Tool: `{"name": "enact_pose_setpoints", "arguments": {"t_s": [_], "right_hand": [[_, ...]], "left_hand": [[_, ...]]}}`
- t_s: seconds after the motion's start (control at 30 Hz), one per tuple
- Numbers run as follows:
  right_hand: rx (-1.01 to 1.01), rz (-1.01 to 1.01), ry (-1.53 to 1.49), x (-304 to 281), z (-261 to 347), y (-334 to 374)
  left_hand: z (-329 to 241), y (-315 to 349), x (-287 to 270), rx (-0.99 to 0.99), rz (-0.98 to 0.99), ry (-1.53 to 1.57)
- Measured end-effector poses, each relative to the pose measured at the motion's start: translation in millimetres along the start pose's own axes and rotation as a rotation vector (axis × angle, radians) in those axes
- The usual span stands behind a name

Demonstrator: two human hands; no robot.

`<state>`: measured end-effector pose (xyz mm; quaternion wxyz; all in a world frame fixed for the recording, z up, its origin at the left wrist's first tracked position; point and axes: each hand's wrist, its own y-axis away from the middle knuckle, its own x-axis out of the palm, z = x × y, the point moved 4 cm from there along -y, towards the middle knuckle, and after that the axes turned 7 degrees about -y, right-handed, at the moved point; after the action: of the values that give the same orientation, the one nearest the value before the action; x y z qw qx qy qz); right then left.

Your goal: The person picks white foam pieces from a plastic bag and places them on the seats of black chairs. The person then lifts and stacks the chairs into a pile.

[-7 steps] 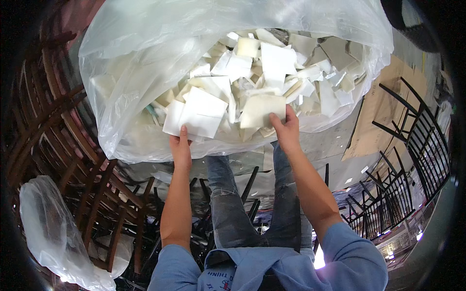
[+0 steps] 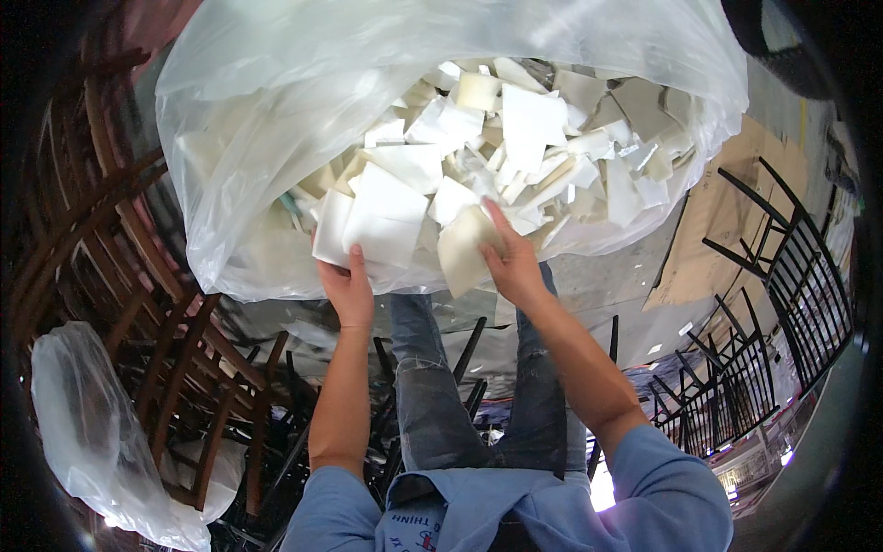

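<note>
A large translucent plastic bag (image 2: 276, 120) lies with its mouth toward me, filled with white and cream foam sheet offcuts (image 2: 533, 124). At the bag's near edge, my left hand (image 2: 348, 290) is closed on white foam sheets (image 2: 384, 216), thumb on top and fingers beneath. My right hand (image 2: 513, 262) grips a cream foam piece (image 2: 464, 253), which is tilted and slightly blurred. That piece is held just right of the white sheets, over the near lip of the bag. The fingers under both pieces are partly hidden.
Stacked brown wooden frames (image 2: 110, 221) crowd the left side, with a clear plastic bag (image 2: 87, 432) hanging over them. Black slatted chairs (image 2: 805, 276) stand at the right, near flat brown cardboard (image 2: 713, 221) on the grey floor (image 2: 598, 285).
My right hand has moved left and toward me, turning the cream foam piece to a tilt. My left hand keeps the white sheets and has shifted only slightly.
</note>
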<state>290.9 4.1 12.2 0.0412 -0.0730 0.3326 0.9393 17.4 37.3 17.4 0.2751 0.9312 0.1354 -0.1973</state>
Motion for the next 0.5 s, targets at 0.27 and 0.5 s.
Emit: {"name": "enact_pose_setpoints", "arguments": {"t_s": [0.27,0.5], "right_hand": [[-0.324,0.017,0.496,73.5,45.3,7.1],[-0.078,0.3,0.093,59.5,1.9,-1.3]], "left_hand": [[-11.4,16.8,8.5,-0.094,0.154,0.009],[-4.3,20.4,6.5,-0.209,0.232,0.046]]}}
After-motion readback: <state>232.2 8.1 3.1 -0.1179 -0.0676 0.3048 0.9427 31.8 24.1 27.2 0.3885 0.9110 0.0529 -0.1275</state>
